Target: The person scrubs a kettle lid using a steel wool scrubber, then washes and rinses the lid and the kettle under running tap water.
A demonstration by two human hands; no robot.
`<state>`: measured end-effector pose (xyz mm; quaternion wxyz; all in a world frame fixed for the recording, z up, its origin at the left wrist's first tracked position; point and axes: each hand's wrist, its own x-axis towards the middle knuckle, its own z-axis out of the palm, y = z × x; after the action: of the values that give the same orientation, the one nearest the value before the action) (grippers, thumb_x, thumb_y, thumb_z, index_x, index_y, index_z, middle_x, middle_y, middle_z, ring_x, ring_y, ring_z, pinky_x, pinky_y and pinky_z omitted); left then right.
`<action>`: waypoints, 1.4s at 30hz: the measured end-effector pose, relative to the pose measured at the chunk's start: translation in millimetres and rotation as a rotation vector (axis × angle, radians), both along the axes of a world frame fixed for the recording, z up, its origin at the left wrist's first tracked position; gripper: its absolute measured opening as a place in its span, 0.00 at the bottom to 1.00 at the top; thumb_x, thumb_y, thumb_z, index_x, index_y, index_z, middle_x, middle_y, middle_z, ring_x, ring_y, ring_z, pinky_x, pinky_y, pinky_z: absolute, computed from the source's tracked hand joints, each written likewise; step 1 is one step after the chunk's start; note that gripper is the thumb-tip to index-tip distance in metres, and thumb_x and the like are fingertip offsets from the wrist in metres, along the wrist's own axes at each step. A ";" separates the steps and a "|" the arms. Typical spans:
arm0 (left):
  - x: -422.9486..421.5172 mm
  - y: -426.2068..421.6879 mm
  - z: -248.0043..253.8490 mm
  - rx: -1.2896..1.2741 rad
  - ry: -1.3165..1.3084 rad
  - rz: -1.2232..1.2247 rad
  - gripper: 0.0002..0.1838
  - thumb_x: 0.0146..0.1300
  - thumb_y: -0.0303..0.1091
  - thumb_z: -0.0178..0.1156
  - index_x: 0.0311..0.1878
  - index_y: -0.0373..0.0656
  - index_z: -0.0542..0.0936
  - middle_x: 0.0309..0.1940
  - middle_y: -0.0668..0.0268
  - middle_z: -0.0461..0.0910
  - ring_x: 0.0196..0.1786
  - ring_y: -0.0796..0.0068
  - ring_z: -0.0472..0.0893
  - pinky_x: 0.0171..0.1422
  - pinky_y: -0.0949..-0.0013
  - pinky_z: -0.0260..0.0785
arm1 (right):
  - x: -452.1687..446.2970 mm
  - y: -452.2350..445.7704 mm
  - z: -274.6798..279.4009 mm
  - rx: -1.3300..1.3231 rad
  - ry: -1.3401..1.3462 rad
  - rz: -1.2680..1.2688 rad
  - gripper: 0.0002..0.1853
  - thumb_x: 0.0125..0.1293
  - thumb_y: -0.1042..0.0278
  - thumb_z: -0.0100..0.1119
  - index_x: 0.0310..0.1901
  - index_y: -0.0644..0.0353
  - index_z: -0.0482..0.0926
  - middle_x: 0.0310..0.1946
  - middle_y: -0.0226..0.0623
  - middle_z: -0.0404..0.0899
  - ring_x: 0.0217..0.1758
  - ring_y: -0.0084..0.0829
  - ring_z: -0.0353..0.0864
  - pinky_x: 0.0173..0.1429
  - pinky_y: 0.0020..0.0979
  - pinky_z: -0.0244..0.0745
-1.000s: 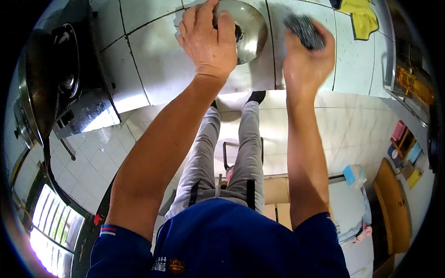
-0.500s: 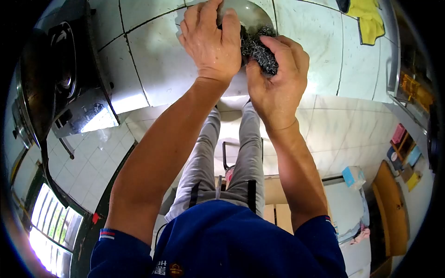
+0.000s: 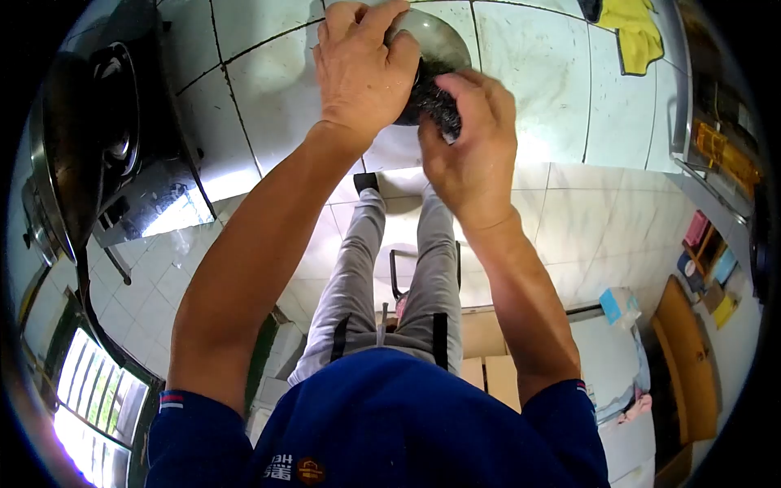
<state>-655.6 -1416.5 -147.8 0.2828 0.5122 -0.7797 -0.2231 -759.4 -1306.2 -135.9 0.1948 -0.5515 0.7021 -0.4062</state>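
A round, shiny metal lid (image 3: 443, 37) lies on the white tiled counter at the top centre. My left hand (image 3: 362, 73) rests over its left part, fingers bent; whatever is under the fingers is hidden. From the right, my right hand (image 3: 480, 138) grips a dark metal scouring pad (image 3: 442, 110) between thumb and fingers. The pad touches the lid's near right part, close beside my left thumb. The lid's dark centre is mostly covered by hand and pad.
A black stove (image 3: 122, 106) with a large pan (image 3: 61, 171) stands at the left. A yellow cloth (image 3: 640, 37) lies at the upper right of the tiled counter (image 3: 537, 81). Below the counter's edge are my legs and a stool.
My right hand has brought the scouring pad leftward from the counter's right side onto the lid, then slightly nearer me. My left hand has shifted slightly left and stays on the lid.
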 end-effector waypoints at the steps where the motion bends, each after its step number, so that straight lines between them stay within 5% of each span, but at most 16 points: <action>1: -0.8 0.9 -2.2 0.003 0.001 0.000 0.17 0.58 0.30 0.57 0.52 0.44 0.81 0.44 0.52 0.74 0.49 0.47 0.73 0.56 0.48 0.67 | 4.1 1.4 0.1 -0.031 -0.002 0.010 0.27 0.43 0.82 0.68 0.50 0.62 0.78 0.50 0.50 0.76 0.54 0.52 0.75 0.57 0.43 0.75; 13: -3.6 6.7 -18.3 -0.050 -0.027 0.148 0.17 0.57 0.35 0.54 0.48 0.48 0.82 0.45 0.55 0.74 0.51 0.49 0.73 0.58 0.47 0.64 | -3.0 -42.0 -7.0 -0.055 0.142 -0.064 0.28 0.39 0.85 0.68 0.48 0.60 0.78 0.43 0.48 0.78 0.50 0.53 0.75 0.51 0.44 0.76; 16: -7.0 5.2 -24.8 -0.057 -0.050 0.195 0.17 0.59 0.36 0.54 0.49 0.52 0.85 0.45 0.60 0.77 0.54 0.55 0.74 0.62 0.56 0.65 | 7.3 -22.5 -2.4 -0.090 0.106 -0.097 0.22 0.46 0.82 0.64 0.47 0.61 0.79 0.40 0.49 0.79 0.45 0.54 0.77 0.51 0.46 0.75; 26: 0.1 8.2 -29.0 0.033 -0.004 0.180 0.17 0.56 0.37 0.55 0.48 0.57 0.84 0.49 0.62 0.71 0.54 0.53 0.71 0.63 0.50 0.60 | 11.4 -17.7 1.2 0.023 0.097 -0.072 0.30 0.42 0.86 0.66 0.53 0.63 0.75 0.45 0.49 0.75 0.50 0.54 0.73 0.53 0.45 0.74; 34: -2.8 10.5 -18.6 -0.028 -0.006 0.178 0.17 0.56 0.35 0.53 0.49 0.52 0.84 0.45 0.58 0.75 0.53 0.52 0.73 0.61 0.50 0.64 | 6.8 -2.3 10.0 0.024 0.076 -0.092 0.31 0.49 0.82 0.67 0.58 0.67 0.73 0.54 0.54 0.72 0.56 0.54 0.72 0.59 0.43 0.73; 42: -5.0 8.9 -17.7 -0.012 -0.031 0.187 0.17 0.57 0.36 0.53 0.49 0.49 0.82 0.46 0.55 0.74 0.52 0.48 0.73 0.59 0.47 0.64 | -1.3 -35.1 -2.0 -0.044 0.189 -0.091 0.24 0.46 0.85 0.64 0.49 0.62 0.79 0.42 0.47 0.79 0.46 0.52 0.78 0.52 0.42 0.77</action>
<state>-660.6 -1407.6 -165.5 0.2933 0.5846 -0.7340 -0.1829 -760.8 -1341.3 -137.8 0.0969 -0.5588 0.7327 -0.3762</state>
